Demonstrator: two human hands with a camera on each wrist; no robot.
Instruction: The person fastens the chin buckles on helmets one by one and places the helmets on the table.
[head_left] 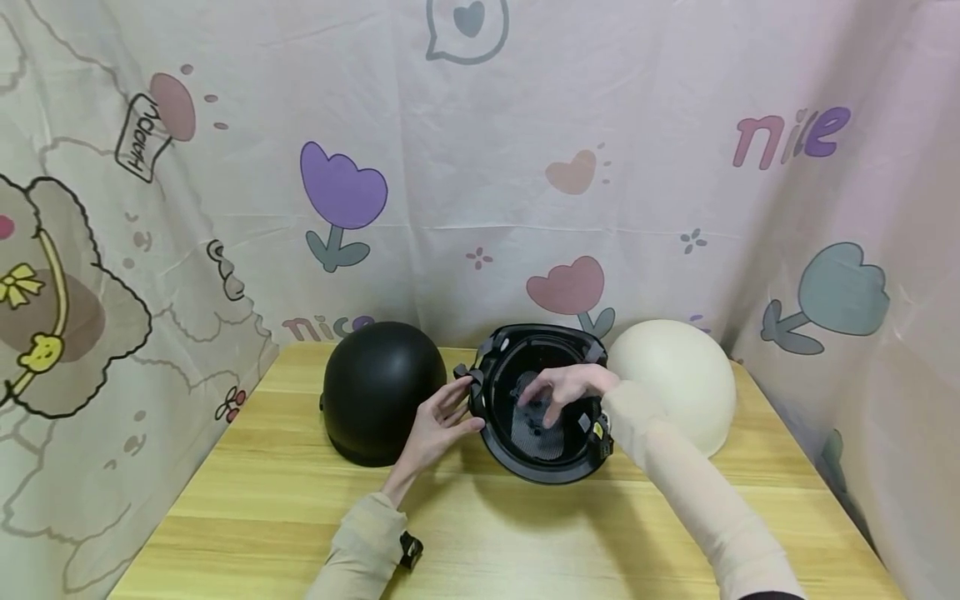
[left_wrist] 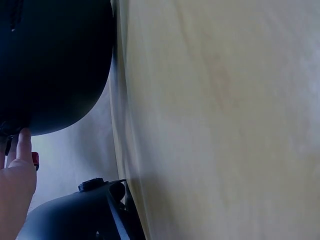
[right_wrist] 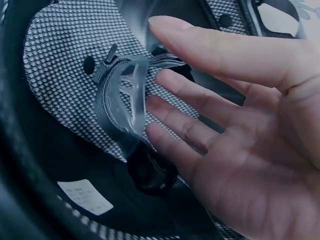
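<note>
An upturned black helmet is at the middle of the table, its hollow facing the head camera. My left hand holds its left rim, thumb low and fingers higher up; the left wrist view catches only part of this hand, against the dark shell. Inside the hollow is my right hand, fingers loosely extended. In the right wrist view its fingertips are beside a strap with a clear chin cup, over meshed padding; whether they touch it I cannot tell. A black buckle hangs below.
Left of the held helmet, another black helmet stands dome up. A cream helmet stands at the right, partly behind my right forearm. Behind the wooden table hangs a printed curtain.
</note>
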